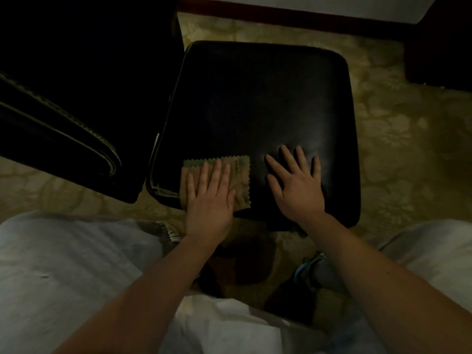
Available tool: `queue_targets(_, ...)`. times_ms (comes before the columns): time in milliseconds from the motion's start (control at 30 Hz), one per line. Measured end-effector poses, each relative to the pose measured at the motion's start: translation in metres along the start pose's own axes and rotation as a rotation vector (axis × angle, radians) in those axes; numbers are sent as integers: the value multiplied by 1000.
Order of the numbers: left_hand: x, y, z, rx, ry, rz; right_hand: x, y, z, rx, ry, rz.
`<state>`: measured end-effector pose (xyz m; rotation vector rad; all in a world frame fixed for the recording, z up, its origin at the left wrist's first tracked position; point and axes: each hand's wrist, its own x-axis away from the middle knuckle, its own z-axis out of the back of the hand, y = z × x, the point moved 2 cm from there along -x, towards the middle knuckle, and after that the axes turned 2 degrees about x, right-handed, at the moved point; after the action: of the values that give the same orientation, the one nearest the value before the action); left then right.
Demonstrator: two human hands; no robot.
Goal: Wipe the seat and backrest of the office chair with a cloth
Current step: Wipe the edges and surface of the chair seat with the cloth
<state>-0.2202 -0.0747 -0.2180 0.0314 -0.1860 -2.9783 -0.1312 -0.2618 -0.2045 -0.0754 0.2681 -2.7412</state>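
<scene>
Wiping is under way at the near-left corner of the seat [255, 98], the cloth [241, 176] pressed flat beneath the straight-fingered left hand [209, 200], the right hand [297, 187] laid empty alongside; a sweep across is needed next.

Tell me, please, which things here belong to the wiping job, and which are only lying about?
For the job:
- seat
- backrest, left of the seat
- cloth, on the seat's near left corner
- left hand, pressing flat on the cloth
- right hand, flat on the bare seat

Only around:
- patterned carpet
- dark furniture, far right
- baseboard
</scene>
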Motion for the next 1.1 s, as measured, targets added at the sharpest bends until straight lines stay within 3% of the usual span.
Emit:
queue_targets(133,1,17,-2,21,16,38,-4,-2,3,7,-9,6)
queue_targets(500,0,-32,0,-36,-23,-175,-23,-16,5,0,-33,-4)
queue_targets(700,0,-5,-4,28,30,-30,-37,-29,1,-70,-10,-19)
queue_targets(933,-5,-29,-1,-34,-27,-232,-38,-24,0,-31,10,-2)
queue_targets(1100,-6,-44,4,-34,-1,-154,-37,-26,-1,-18,12,-10)
